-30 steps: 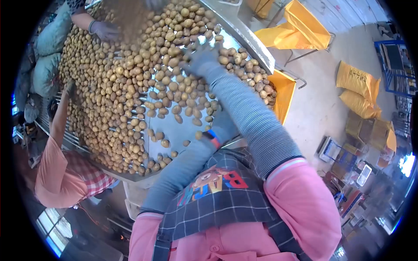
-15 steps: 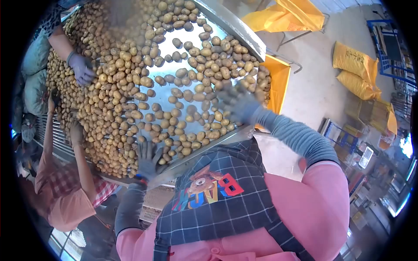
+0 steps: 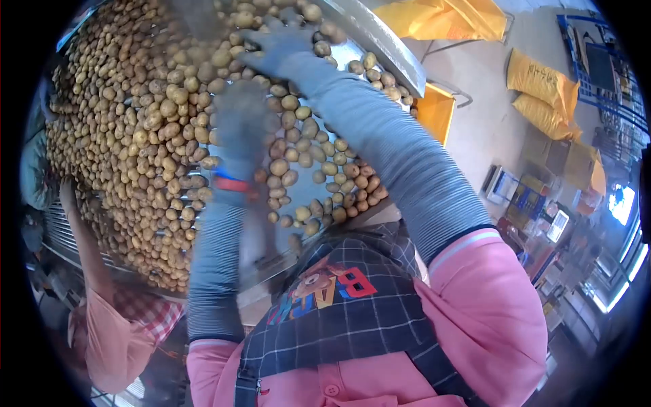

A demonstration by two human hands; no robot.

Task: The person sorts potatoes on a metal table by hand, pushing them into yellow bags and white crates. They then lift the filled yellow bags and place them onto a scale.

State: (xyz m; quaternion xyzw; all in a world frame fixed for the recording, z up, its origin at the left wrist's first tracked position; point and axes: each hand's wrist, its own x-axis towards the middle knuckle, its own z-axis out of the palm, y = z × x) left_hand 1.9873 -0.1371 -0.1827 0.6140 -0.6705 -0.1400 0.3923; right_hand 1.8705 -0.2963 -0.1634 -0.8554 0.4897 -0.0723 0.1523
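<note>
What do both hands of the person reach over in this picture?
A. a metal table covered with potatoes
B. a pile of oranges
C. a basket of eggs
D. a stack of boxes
A: both gloved hands, left hand and right hand, are stretched out over the potatoes on the metal table.

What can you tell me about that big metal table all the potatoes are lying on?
The metal table looks like bare, shiny steel with a raised rim along its right edge. Small yellow-brown potatoes cover nearly all of it; bare patches show only near the front. The person's gloved left hand and right hand reach over the potatoes. An orange sack hangs open beside the rim.
</note>
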